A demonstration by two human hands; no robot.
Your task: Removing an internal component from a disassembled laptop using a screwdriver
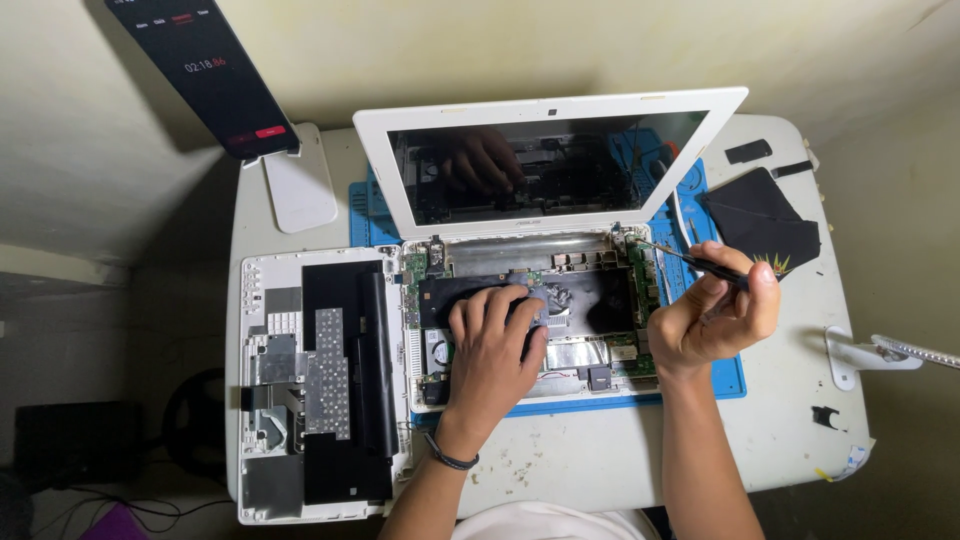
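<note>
One opened laptop base (530,310) lies at the centre of the counter (600,460), on one blue work mat (720,380). Its circuit boards and metal shields are exposed. One white-framed screen (550,160) stands tilted up behind the base.

The left hand (495,350) rests flat on the base, fingers spread and loosely extended, gripping nothing. One dark band circles its wrist.

The right hand (710,320) is closed around one black-handled screwdriver (700,260). The tip points at the upper right corner of the base, near the green board edge.

One removed white keyboard cover (320,380) lies face down just left of the base, touching its edge. One black cloth (765,220) lies at the right rear of the counter. One phone (205,70) with a lit timer display leans on one white stand (300,185) at the left rear. One lamp arm (915,350) enters from the right.
</note>
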